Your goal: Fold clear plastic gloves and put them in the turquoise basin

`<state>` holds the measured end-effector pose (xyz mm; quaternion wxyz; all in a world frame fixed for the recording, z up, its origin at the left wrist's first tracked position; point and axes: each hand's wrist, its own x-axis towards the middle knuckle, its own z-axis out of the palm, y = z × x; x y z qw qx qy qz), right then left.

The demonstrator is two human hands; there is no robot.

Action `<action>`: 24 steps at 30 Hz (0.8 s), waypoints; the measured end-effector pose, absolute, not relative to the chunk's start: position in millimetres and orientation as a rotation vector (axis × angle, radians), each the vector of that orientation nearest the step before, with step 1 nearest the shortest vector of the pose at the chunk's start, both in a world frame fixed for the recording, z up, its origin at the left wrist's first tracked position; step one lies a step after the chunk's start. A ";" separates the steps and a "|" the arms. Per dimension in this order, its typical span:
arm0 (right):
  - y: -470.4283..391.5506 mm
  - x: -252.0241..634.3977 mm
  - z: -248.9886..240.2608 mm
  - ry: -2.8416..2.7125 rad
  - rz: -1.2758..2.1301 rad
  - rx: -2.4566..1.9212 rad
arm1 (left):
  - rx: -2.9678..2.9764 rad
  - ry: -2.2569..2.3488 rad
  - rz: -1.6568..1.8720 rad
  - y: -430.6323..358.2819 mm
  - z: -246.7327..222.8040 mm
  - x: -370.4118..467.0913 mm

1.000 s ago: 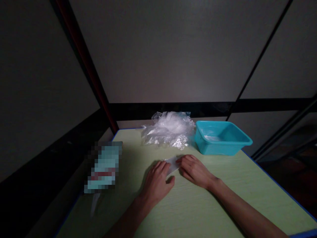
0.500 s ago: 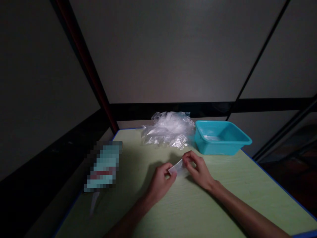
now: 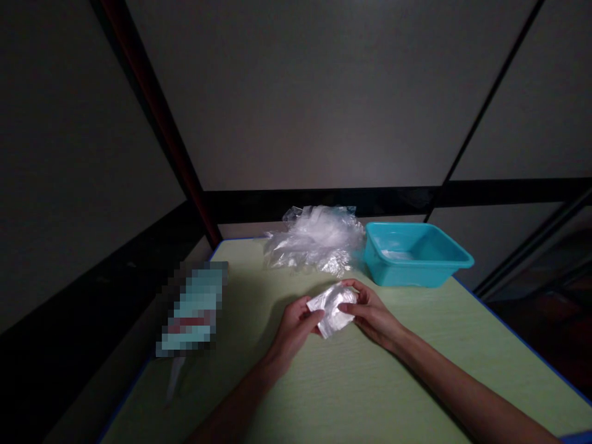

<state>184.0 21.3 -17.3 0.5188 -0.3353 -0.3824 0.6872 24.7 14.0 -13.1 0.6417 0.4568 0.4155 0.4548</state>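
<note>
A small folded piece of clear plastic (image 3: pixel 332 310) is held over the middle of the green table, shining where light strikes it. My left hand (image 3: pixel 300 320) pinches its left edge, thumb on top. On the right side, my right hand (image 3: pixel 370 311) grips it between thumb and fingers, the thumb lying across its face. Beyond both hands lies a loose heap of crumpled clear plastic (image 3: pixel 317 237). To the right of the heap stands a turquoise basin (image 3: pixel 411 273) with something pale and flat on its bottom.
A blurred-out teal item (image 3: pixel 197 302) with a red band lies at the table's left edge, a thin translucent strip (image 3: pixel 174 377) below it. The green table (image 3: pixel 333 394) has a blue edge. Pale panels (image 3: pixel 314 98) with a dark band rise behind it.
The plastic piece has turned to show more of its face and now looks wider and brighter. My right thumb has moved onto its front. The left hand has shifted slightly.
</note>
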 end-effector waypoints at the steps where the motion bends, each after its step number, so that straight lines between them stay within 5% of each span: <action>1: 21.6 184.9 -17.7 -0.896 1.668 -0.800 | 1.040 0.941 1.038 14.3 -13.4 24.8; 13: 29.0 192.0 -19.7 -0.758 1.624 -0.761 | 1.050 0.917 0.926 14.7 -11.9 21.9; 18: 29.9 197.0 -20.0 -0.963 1.018 -0.882 | 0.719 0.714 0.897 17.4 -16.3 16.1; 24: 14.6 194.7 -17.7 -2.041 0.175 -0.703 | 0.353 0.322 0.790 20.9 -21.7 14.2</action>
